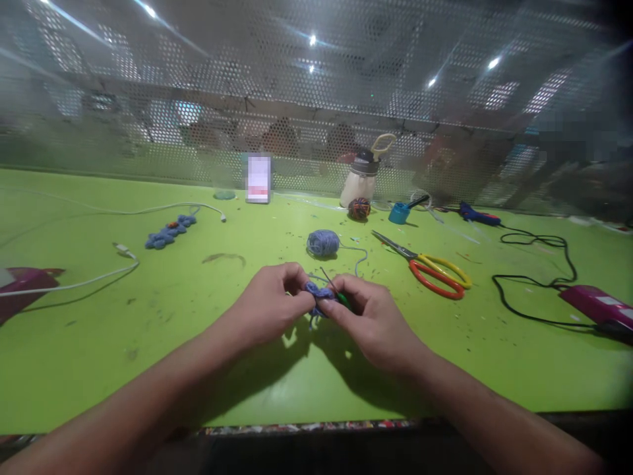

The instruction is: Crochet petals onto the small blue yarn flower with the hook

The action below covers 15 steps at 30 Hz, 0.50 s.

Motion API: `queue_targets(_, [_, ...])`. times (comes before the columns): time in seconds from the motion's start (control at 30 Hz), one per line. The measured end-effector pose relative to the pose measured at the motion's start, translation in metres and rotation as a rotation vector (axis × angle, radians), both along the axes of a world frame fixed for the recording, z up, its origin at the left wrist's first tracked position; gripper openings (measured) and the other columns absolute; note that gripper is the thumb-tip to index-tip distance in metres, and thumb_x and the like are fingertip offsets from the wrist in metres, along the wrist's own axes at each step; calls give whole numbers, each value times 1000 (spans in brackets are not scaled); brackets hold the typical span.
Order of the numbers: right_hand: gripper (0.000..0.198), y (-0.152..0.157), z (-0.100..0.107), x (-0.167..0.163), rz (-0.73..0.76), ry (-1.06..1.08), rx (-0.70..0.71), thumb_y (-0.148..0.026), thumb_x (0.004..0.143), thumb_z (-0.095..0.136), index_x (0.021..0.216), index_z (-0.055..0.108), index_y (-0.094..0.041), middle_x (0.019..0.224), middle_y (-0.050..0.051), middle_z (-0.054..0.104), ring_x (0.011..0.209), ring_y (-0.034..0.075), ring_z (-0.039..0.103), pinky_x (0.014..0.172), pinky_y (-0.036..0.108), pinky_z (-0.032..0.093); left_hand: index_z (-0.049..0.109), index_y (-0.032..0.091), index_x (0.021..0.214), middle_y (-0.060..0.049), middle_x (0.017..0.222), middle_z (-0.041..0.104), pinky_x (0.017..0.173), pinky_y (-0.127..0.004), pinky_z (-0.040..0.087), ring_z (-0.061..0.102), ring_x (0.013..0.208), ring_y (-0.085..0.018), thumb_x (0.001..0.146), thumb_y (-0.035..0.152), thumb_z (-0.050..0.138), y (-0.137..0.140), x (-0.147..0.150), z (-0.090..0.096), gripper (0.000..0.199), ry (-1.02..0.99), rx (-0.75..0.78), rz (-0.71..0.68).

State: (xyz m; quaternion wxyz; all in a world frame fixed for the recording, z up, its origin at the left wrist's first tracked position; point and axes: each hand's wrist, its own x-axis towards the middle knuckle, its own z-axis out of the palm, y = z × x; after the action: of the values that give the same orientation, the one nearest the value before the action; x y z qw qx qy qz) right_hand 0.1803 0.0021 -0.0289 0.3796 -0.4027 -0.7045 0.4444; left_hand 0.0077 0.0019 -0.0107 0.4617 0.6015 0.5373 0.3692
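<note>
My left hand (271,300) pinches a small blue-purple crochet piece (316,290) between thumb and fingers, above the middle of the table. Closed around a crochet hook (342,300) with a green handle is my right hand (378,316); its thumb also presses the near side of the piece. The hook's thin dark shaft points up and left. Just beyond both hands lies a ball of blue-purple yarn (323,244), with a loose strand curling off its right side toward the hands. Fingers cover much of the piece.
Scissors (420,264) lie right of the yarn ball. Behind are a phone (258,178), a bottle (359,181), a dark multicoloured yarn ball (359,209), a blue pot (398,212) and a glue gun (479,214). Blue crochet flowers (171,232), white cables (131,260) and a magenta power strip (598,307) flank them.
</note>
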Motion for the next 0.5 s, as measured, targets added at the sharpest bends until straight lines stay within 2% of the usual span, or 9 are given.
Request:
queue_targets(0.1, [22, 1, -1, -1, 4, 36, -26, -36, 84, 64, 77, 56, -17, 69, -1, 51, 64, 13, 43, 58, 27, 34, 60, 16, 65, 1, 61, 54, 59, -28, 33, 45, 60, -14, 68, 21, 62, -1, 0, 0, 5, -144, -57, -49])
queue_targets(0.2, [23, 2, 1, 0, -2, 81, -29, -37, 84, 65, 76, 56, -17, 70, 0, 53, 65, 13, 46, 59, 28, 35, 65, 14, 69, -2, 69, 56, 58, -27, 34, 47, 65, -14, 74, 29, 62, -3, -1, 2, 16, -386, -141, -113])
queue_targets(0.27, [24, 2, 1, 1, -20, 96, -20, -38, 83, 67, 76, 58, -17, 69, -1, 54, 64, 13, 46, 58, 27, 35, 67, 13, 72, -3, 72, 58, 58, -27, 35, 49, 67, -15, 76, 34, 65, -4, -1, 1, 21, -470, -192, -137])
queue_targets(0.37, [26, 2, 1, 3, -50, 126, -35, -40, 82, 68, 77, 60, -17, 65, -2, 52, 58, 10, 41, 52, 25, 31, 68, 13, 77, -3, 74, 61, 64, -27, 38, 53, 70, -14, 71, 27, 76, -2, -2, -2, 17, -514, -233, -152])
queue_targets(0.5, [29, 4, 2, 4, -56, 165, -129, -43, 81, 69, 76, 59, -16, 57, -6, 44, 50, 8, 33, 46, 24, 24, 71, 12, 79, -3, 76, 65, 69, -26, 38, 55, 71, -13, 63, 17, 82, 2, -5, -5, 20, -485, -201, -144])
